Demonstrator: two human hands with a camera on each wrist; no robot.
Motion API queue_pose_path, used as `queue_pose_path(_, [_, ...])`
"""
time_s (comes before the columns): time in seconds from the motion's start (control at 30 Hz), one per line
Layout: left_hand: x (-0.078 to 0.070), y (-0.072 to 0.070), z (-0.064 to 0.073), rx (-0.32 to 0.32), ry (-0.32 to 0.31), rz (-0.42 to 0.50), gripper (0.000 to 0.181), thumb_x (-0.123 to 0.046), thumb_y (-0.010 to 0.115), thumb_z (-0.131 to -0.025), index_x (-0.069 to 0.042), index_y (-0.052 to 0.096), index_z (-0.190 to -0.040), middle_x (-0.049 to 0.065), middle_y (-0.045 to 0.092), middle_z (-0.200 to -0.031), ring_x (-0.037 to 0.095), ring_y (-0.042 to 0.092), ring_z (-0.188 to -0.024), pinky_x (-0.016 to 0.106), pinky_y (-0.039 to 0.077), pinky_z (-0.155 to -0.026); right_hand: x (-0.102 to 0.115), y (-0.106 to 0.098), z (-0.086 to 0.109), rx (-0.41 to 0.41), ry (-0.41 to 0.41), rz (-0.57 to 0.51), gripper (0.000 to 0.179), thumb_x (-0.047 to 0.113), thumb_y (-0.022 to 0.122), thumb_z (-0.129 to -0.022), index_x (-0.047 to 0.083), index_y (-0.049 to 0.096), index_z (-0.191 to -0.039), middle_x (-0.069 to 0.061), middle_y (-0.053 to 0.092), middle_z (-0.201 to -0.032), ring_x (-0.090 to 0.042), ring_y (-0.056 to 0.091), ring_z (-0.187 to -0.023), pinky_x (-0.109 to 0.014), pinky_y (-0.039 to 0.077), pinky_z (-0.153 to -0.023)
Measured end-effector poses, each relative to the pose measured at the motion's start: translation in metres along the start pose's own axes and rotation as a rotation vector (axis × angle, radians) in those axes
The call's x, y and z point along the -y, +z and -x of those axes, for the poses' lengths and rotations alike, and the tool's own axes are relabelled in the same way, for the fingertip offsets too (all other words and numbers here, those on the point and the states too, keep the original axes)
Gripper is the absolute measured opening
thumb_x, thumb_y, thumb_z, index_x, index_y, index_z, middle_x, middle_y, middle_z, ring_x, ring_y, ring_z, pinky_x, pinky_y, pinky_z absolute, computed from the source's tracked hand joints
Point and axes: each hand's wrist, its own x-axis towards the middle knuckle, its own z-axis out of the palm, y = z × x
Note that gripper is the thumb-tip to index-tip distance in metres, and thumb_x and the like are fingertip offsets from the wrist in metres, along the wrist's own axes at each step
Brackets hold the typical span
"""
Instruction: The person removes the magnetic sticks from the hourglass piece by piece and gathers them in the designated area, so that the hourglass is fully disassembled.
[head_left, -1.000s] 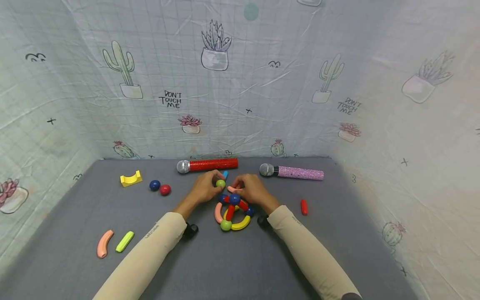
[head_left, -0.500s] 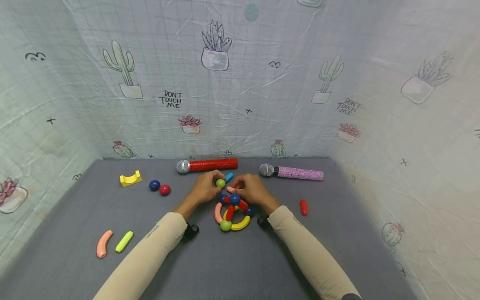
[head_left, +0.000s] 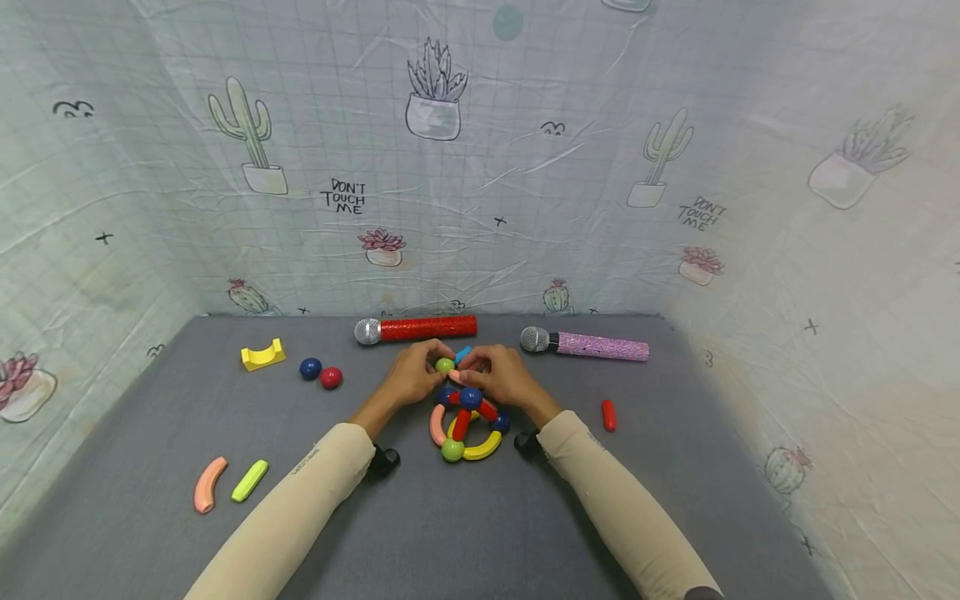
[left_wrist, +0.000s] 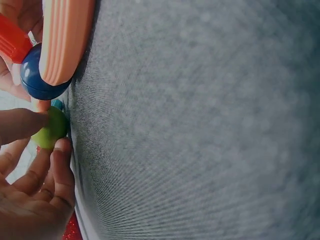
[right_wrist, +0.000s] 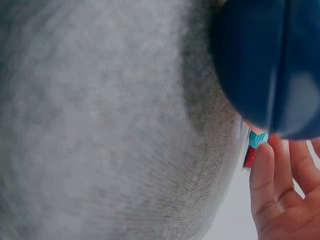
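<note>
My left hand pinches a green ball between thumb and fingers, which the left wrist view shows close up. Opposite it, my right hand pinches a curved salmon-pink stick, its tip right at the ball. A light-blue stick lies just behind the ball, partly hidden by the right fingers. Just in front of both hands stands a built piece of balls and sticks: a blue ball on top, red sticks slanting down, a yellow curved stick and another green ball at the base.
A red microphone and a pink glittery microphone lie at the back. Left are a yellow curved block, a blue ball, a red ball, a salmon stick and a lime stick. A red stick lies right.
The light-blue stick has swung to the right behind the green ball. The right hand has brought the salmon stick slightly left, up to the ball; the left hand has barely shifted.
</note>
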Motion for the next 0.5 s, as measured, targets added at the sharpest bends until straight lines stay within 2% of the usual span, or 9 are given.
queue_pose_path(0.1, [0.0002,-0.0001,-0.0002,0.001,-0.008,0.016,0.029,-0.003,0.076,-0.094,-0.015,0.073,-0.120,0.006,0.076,-0.122,0.018,0.066,-0.084,0.032,0.051,-0.074,-0.0001,-0.0002,-0.0007,-0.070,-0.003,0.028,0.025,0.018,0.076,-0.100,0.010,0.075,-0.124,-0.009,0.078,-0.108,-0.016,0.062,-0.077,-0.026,0.050,-0.066])
queue_pose_path(0.23, [-0.0013,0.0001,-0.0004,-0.002,-0.008,0.031,0.031,-0.001,0.075,-0.095,-0.019,0.072,-0.120,0.004,0.074,-0.125,0.021,0.067,-0.092,0.037,0.053,-0.082,0.0007,-0.0009,-0.0030,-0.154,-0.004,0.140,0.033,0.019,0.076,-0.100,0.014,0.073,-0.133,-0.014,0.068,-0.119,-0.026,0.059,-0.102,-0.037,0.047,-0.083])
queue_pose_path(0.37, [-0.0027,0.0018,-0.0014,-0.021,0.003,0.059,0.034,0.002,0.075,-0.094,-0.018,0.071,-0.121,0.006,0.074,-0.127,0.024,0.071,-0.097,0.043,0.058,-0.090,0.0019,-0.0016,-0.0064,-0.123,-0.001,0.200,0.031,0.018,0.078,-0.098,0.014,0.076,-0.129,-0.013,0.069,-0.127,-0.032,0.057,-0.118,-0.048,0.046,-0.099])
queue_pose_path(0.5, [-0.0009,0.0039,-0.0029,-0.058,-0.002,0.119,0.040,0.006,0.076,-0.092,-0.014,0.069,-0.125,0.010,0.073,-0.132,0.028,0.074,-0.100,0.046,0.060,-0.092,0.0027,-0.0008,-0.0089,-0.093,0.031,0.247,0.026,0.016,0.081,-0.096,0.012,0.079,-0.121,-0.012,0.074,-0.120,-0.033,0.061,-0.115,-0.050,0.046,-0.102])
